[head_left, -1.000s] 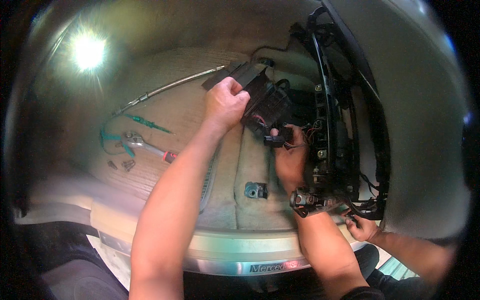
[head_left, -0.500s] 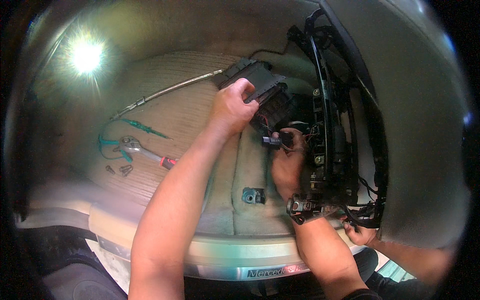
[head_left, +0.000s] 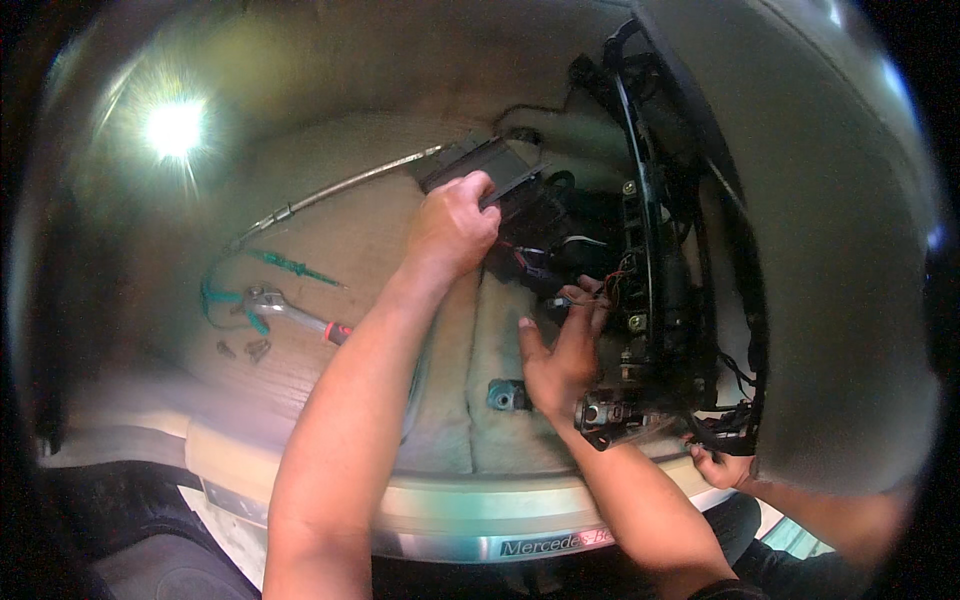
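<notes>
My left hand (head_left: 452,222) is closed on the near edge of a black plastic control box (head_left: 505,165), which lies tilted on the carpet. Black connectors and wires hang below the box. My right hand (head_left: 562,368) reaches up beside the seat frame (head_left: 650,250), its thumb spread away from the other fingers. Those fingertips are at a small connector (head_left: 560,302) and thin red wires (head_left: 618,282), touching or just beside them; I cannot tell which. No firm grip shows there.
A ratchet (head_left: 290,310), a green test probe (head_left: 295,266), several bolts (head_left: 257,350) and a long metal bar (head_left: 320,190) lie on the carpet at left. A bracket (head_left: 507,395) sits on the floor. Another person's hand (head_left: 720,468) is at the seat frame's lower right. A lamp (head_left: 175,128) glares at far left.
My right hand has drawn back toward me, its thumb opening away from the dark connector it held. My left hand and the box have shifted slightly left.
</notes>
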